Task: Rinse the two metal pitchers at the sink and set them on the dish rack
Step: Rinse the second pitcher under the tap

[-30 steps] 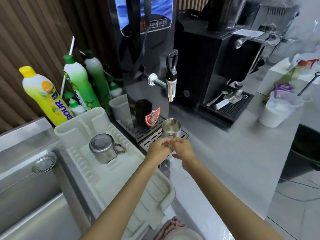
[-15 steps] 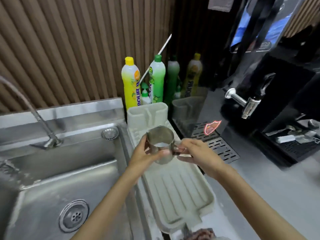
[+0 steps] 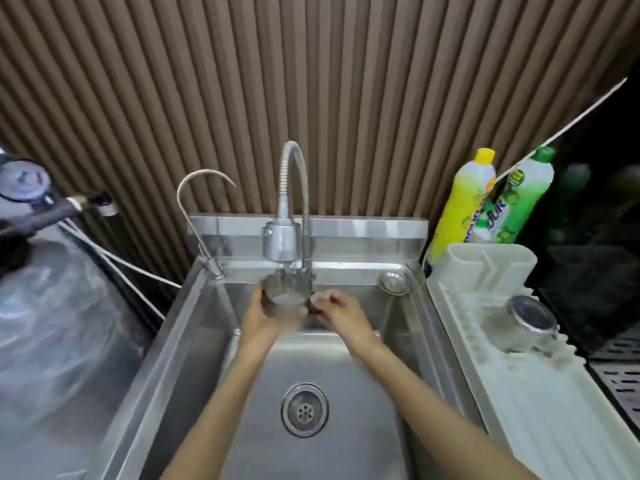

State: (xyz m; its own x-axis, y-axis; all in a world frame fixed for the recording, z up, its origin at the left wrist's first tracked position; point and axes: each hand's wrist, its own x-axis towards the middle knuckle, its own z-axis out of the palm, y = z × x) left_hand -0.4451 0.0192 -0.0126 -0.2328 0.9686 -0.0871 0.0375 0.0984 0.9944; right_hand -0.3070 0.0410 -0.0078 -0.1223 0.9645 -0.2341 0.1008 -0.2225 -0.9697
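Both hands are out over the stainless steel sink (image 3: 194, 358), holding a metal pitcher (image 3: 285, 294) just under the spray head of the flexible faucet (image 3: 281, 242). The left hand (image 3: 258, 315) wraps the pitcher's left side and underside, its fingers closed around the body. The right hand (image 3: 341, 315) is at the pitcher's right side, where the handle would be; its fingers (image 3: 320, 299) are curled in and pinched there, though blur hides exactly what they grip. The pitcher is held mouth up, with a pale pool of liquid showing inside it, and it hangs above the back part of the basin, well clear of the round drain (image 3: 304, 409) nearer the person. A thin gooseneck tap (image 3: 194, 202) rises at the sink's back left corner, and a small overflow strainer (image 3: 392, 282) sits in the back wall to the right. On the right of the sink lies a cream plastic dish rack (image 3: 540, 403), and the second metal pitcher (image 3: 528, 323) rests on it, lying tilted toward the rack's far end. Behind the rack stand a yellow dish soap bottle (image 3: 465, 202) and a green dish soap bottle (image 3: 519, 199), just beside each other against the slatted brown wall (image 3: 311, 81).
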